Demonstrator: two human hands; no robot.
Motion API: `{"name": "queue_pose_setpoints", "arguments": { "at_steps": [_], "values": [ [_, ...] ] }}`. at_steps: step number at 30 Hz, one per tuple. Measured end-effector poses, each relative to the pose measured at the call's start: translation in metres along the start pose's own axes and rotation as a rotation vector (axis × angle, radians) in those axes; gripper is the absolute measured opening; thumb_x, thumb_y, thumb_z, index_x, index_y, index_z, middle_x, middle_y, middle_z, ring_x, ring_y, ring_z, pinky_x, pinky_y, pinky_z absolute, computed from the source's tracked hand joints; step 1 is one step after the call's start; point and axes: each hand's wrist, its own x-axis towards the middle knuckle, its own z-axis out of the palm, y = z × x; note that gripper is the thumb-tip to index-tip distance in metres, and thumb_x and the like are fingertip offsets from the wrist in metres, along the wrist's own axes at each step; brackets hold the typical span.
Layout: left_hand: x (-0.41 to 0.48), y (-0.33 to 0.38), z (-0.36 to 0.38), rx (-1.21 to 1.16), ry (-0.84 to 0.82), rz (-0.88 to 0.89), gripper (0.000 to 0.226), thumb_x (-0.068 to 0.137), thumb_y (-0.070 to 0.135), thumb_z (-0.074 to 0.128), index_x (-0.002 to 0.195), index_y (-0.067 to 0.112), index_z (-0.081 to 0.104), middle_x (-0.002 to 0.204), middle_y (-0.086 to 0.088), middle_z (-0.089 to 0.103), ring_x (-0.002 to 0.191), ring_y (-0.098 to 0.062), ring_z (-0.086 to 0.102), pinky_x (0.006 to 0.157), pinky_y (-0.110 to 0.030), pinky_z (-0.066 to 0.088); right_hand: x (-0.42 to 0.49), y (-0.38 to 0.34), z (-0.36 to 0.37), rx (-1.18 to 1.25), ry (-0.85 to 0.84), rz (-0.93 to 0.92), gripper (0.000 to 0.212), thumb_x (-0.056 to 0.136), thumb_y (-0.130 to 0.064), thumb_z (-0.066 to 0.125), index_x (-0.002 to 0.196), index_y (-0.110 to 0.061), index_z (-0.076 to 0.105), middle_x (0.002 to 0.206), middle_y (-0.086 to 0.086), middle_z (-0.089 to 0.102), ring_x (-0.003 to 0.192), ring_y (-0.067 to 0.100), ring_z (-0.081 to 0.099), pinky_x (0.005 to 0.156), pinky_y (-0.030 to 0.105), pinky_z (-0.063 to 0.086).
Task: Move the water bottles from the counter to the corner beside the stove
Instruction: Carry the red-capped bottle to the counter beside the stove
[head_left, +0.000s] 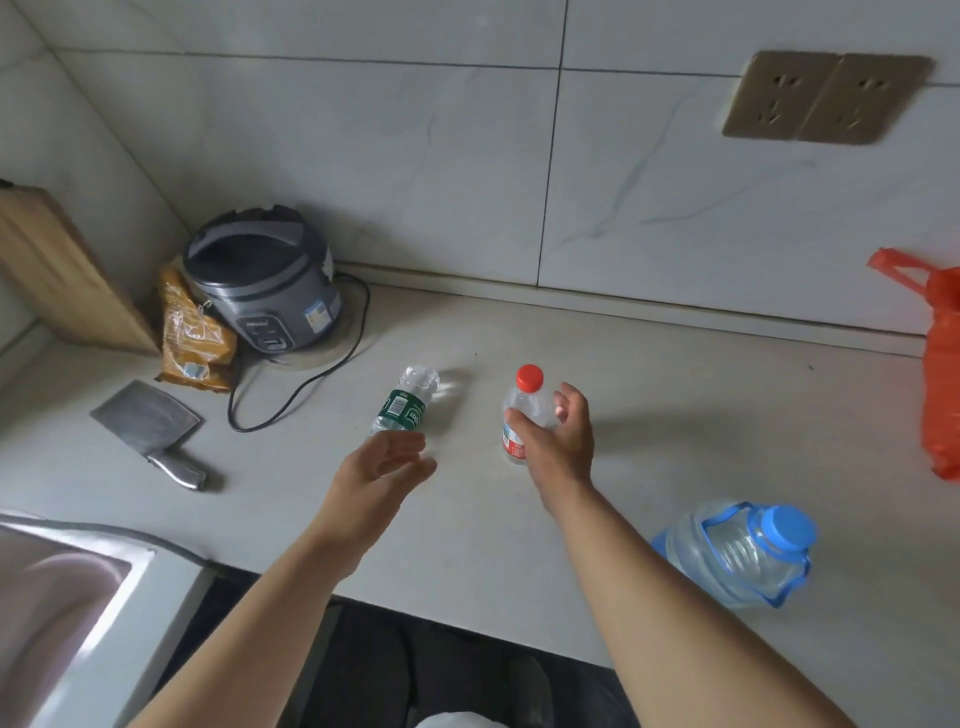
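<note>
A small clear bottle with a red cap stands upright on the pale counter. My right hand is cupped around it, thumb at its front and fingers spread behind, not clamped. A clear bottle with a green label sits to its left, tilted away from me, its near end hidden by my left hand. That hand is open, fingers apart, just in front of the bottle. A large water jug with a blue cap and blue handle lies at the front right.
A grey rice cooker with its black cord stands in the back left corner, beside an orange packet and a wooden board. A cleaver lies to the left. A sink is at front left, an orange bag at right.
</note>
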Motion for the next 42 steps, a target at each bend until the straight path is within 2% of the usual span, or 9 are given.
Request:
{"name": "queue_pose_setpoints", "arguments": {
  "at_steps": [4,7,13,16,18,21,34,38,42],
  "values": [
    [0.007,-0.005,0.0,-0.162,0.015,-0.074,0.038,0.07,0.029,0.077,0.108,0.023,0.071,0.11,0.006,0.072,0.101,-0.012,0.067,0.087,-0.037,0.053,0.01,0.009,0.006,-0.052,-0.035,0.023,0.074,0.074,-0.024,0.086,0.139,-0.024,0.05,0.134,-0.002,0.057,0.124,0.021,0.055,0.105,0.039,0.046],
    [0.009,-0.011,-0.001,-0.176,0.039,-0.095,0.038,0.07,0.028,0.076,0.107,0.024,0.072,0.11,0.006,0.072,0.102,-0.012,0.067,0.089,-0.039,0.053,0.014,0.012,0.011,-0.06,-0.043,0.026,0.07,0.073,-0.024,0.084,0.136,-0.024,0.054,0.129,-0.001,0.064,0.118,0.022,0.06,0.104,0.046,0.049],
    [0.008,-0.017,-0.004,-0.17,0.053,-0.111,0.038,0.071,0.03,0.074,0.109,0.024,0.071,0.111,0.008,0.071,0.102,-0.01,0.066,0.091,-0.041,0.053,0.018,0.009,0.013,-0.095,-0.021,0.024,0.064,0.07,-0.026,0.084,0.129,-0.026,0.06,0.12,-0.003,0.068,0.109,0.019,0.065,0.097,0.041,0.055],
    [0.007,-0.018,-0.004,-0.173,0.058,-0.111,0.039,0.071,0.03,0.074,0.109,0.023,0.071,0.109,0.009,0.072,0.1,-0.009,0.067,0.092,-0.042,0.053,0.014,0.006,0.009,-0.079,-0.024,0.013,0.054,0.069,-0.023,0.086,0.119,-0.028,0.064,0.103,-0.007,0.07,0.081,-0.005,0.066,0.066,0.011,0.052],
    [0.005,-0.019,-0.004,-0.182,0.057,-0.106,0.039,0.07,0.031,0.074,0.108,0.023,0.071,0.109,0.009,0.072,0.1,-0.009,0.067,0.091,-0.041,0.054,0.01,0.003,0.007,-0.075,-0.032,0.004,0.043,0.069,-0.019,0.086,0.107,-0.029,0.067,0.091,-0.011,0.069,0.069,-0.003,0.065,0.055,0.007,0.045],
    [0.0,-0.02,-0.004,-0.204,0.051,-0.094,0.038,0.071,0.031,0.074,0.108,0.024,0.071,0.109,0.009,0.072,0.1,-0.009,0.067,0.09,-0.04,0.054,-0.001,0.003,0.003,-0.081,-0.066,0.013,0.032,0.068,-0.02,0.086,0.094,-0.028,0.068,0.085,-0.011,0.07,0.079,0.013,0.068,0.066,0.022,0.054],
    [-0.038,-0.024,-0.03,-0.271,0.045,0.015,0.032,0.071,0.033,0.075,0.102,0.03,0.072,0.106,0.011,0.073,0.097,-0.009,0.068,0.085,-0.035,0.053,-0.083,-0.039,-0.011,-0.087,-0.346,-0.132,0.028,0.072,-0.014,0.087,0.092,-0.027,0.073,0.082,-0.011,0.076,0.073,0.002,0.07,0.061,0.016,0.054],
    [-0.055,-0.026,-0.032,-0.181,0.05,0.097,0.035,0.068,0.037,0.074,0.101,0.029,0.071,0.103,0.016,0.072,0.096,-0.004,0.066,0.078,-0.021,0.048,-0.111,-0.056,-0.015,-0.066,-0.357,-0.183,0.026,0.074,-0.013,0.087,0.091,-0.028,0.074,0.082,-0.011,0.076,0.071,0.002,0.07,0.06,0.015,0.052],
    [-0.076,-0.034,-0.033,0.007,0.061,0.189,0.03,0.075,0.036,0.073,0.105,0.034,0.066,0.108,0.018,0.068,0.103,0.003,0.06,0.084,-0.025,0.049,-0.133,-0.069,-0.023,-0.064,-0.382,-0.231,0.028,0.075,-0.016,0.086,0.097,-0.027,0.075,0.09,-0.006,0.078,0.078,0.006,0.074,0.062,0.016,0.053]
  ]
}}
